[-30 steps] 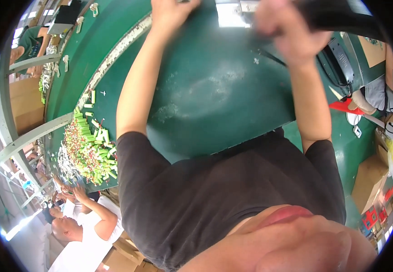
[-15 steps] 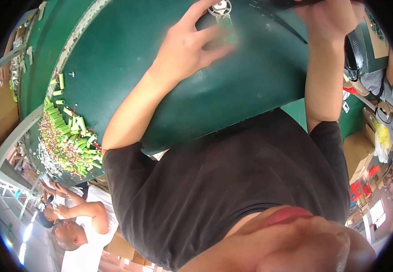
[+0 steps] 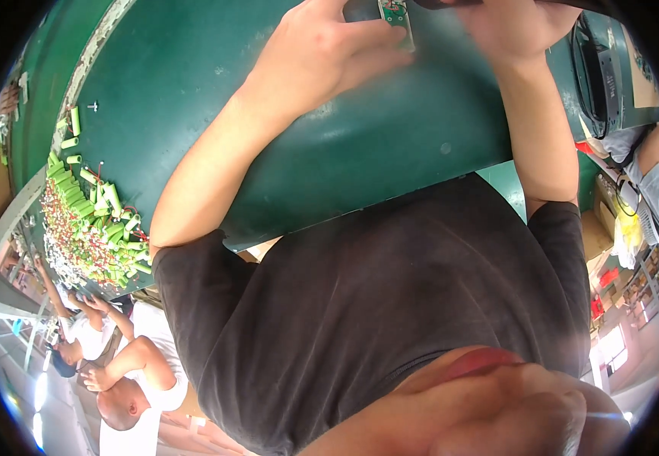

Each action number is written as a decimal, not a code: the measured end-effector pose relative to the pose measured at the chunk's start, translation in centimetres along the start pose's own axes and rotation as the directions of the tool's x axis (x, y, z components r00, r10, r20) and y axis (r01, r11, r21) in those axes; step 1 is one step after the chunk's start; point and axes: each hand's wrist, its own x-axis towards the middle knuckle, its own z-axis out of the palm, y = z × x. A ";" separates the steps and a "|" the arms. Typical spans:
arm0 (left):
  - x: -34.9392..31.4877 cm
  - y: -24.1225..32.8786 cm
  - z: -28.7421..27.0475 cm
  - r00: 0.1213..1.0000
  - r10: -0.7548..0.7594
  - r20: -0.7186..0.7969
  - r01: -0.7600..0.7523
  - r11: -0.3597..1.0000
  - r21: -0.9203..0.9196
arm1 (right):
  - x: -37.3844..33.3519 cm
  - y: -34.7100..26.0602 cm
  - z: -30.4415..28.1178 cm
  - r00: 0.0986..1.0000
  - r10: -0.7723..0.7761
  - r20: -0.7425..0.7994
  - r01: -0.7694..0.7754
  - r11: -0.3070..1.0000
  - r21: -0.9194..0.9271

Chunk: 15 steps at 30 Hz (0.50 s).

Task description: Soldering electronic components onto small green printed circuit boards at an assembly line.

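Bench (image 3: 420, 129) is spreading beneath; right hand (image 3: 516, 26), finger state impossible to tell, is coming nearer left hand (image 3: 329, 42), whose fingers are pinching, apparently steadying, green circuit board (image 3: 392, 17) well beyond bench's near edge.

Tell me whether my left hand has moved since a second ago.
Yes: your left hand has moved rightward, farther from the pile of green cylindrical cells.
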 end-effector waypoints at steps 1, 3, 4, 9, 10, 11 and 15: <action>0.0 0.1 -0.1 1.000 -0.006 0.006 0.006 1.000 -0.001 | 0.0 0.1 0.1 1.000 0.008 -0.006 -0.008 1.000 -0.001; 0.1 0.6 -0.6 1.000 -0.011 0.025 0.011 1.000 0.019 | 0.2 0.2 0.2 1.000 0.011 0.004 -0.011 1.000 -0.003; 0.2 0.9 -0.9 0.999 -0.014 0.031 0.013 1.000 0.025 | 0.2 0.3 0.2 1.000 0.013 0.008 -0.013 1.000 -0.004; 0.7 1.9 -1.7 0.939 -0.244 0.243 0.214 0.967 0.141 | 0.4 0.5 -0.2 0.999 -0.018 0.032 0.018 1.000 -0.006; 0.7 1.7 -1.6 0.939 -0.240 0.246 0.210 0.967 0.142 | 0.2 0.3 -0.3 0.999 -0.014 0.040 0.015 0.999 -0.043; 0.8 1.4 -1.2 0.977 -0.144 0.160 0.131 0.988 0.086 | 0.2 0.3 -0.4 0.998 -0.032 0.050 0.036 0.997 -0.065; 0.5 1.2 -1.0 0.996 -0.051 0.068 0.050 0.998 0.025 | -0.1 -0.1 -0.5 1.000 -0.011 0.012 0.012 0.997 -0.072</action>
